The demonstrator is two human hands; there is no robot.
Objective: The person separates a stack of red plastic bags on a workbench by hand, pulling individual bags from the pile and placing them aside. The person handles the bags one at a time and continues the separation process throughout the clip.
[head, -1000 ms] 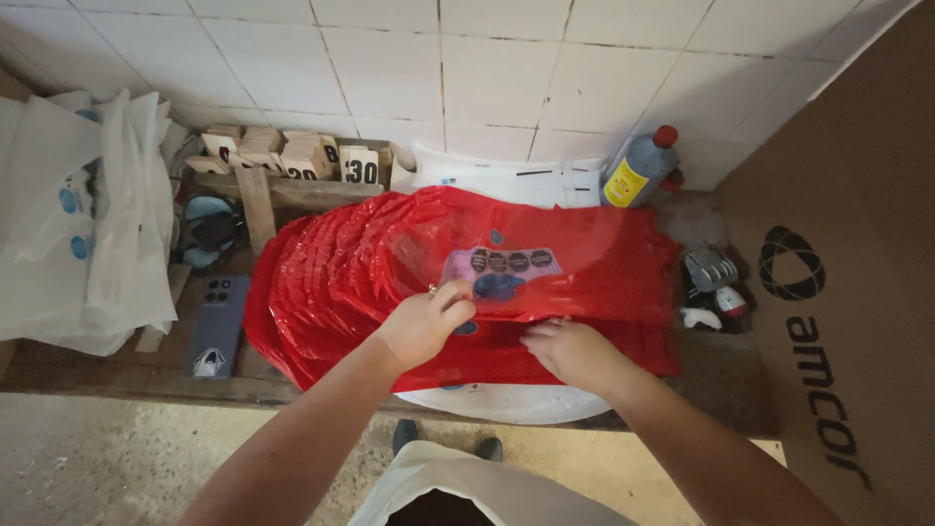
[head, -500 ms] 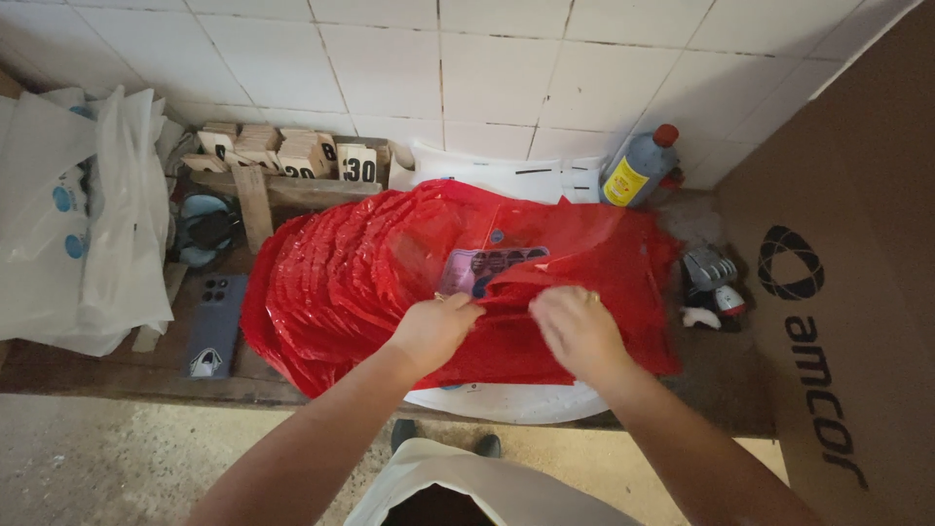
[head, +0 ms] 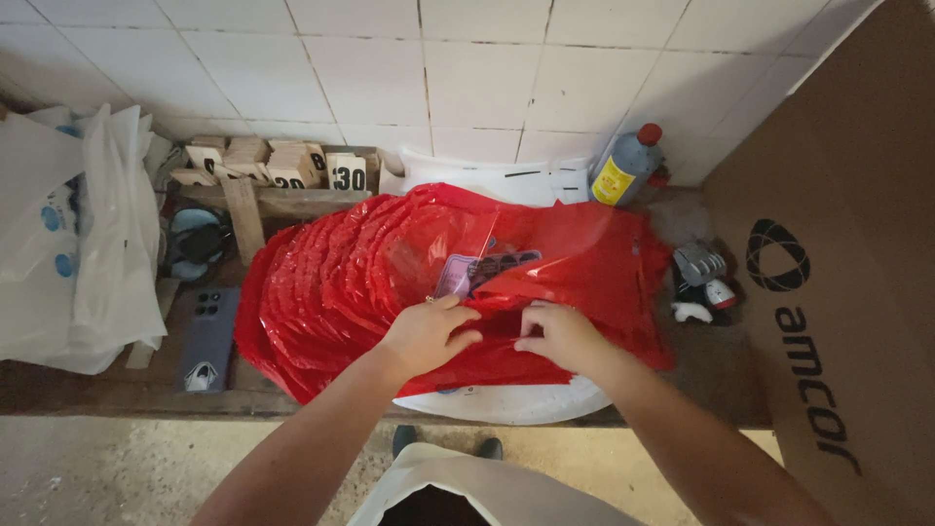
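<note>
In the middle of the frame lies a fanned stack of red plastic bags (head: 331, 282), spread across a worn wooden bench (head: 97, 390) and overlapping a white round object (head: 506, 401) whose edge shows at the lower centre. The left hand (head: 424, 336) rests on the stack just left of centre, its fingers curled and pinching the edge of the top red bag (head: 575, 263), which is partly lifted and folded over. The right hand (head: 563, 336) sits just beside it, to the right, fingertips pressed down and gripping the same bag's lower edge; the two hands nearly touch. Beneath the raised bag a pale printed label (head: 482, 271) with dark round shapes shows through. At the left of the frame, a dark smartphone (head: 207, 336) lies face down on the bench, near a heap of white plastic bags (head: 78, 253) in the upper left. Behind the red stack, small wooden blocks (head: 282, 166) with painted numerals stand in a row against the white tiled wall (head: 487, 58). A grey bottle (head: 626, 168) with a red cap and yellow label leans in the upper right of centre. Further right, a small cluster of grey, red and white objects (head: 703, 282) sits on the bench, beside a large brown cardboard box (head: 838, 292) filling the right edge.
</note>
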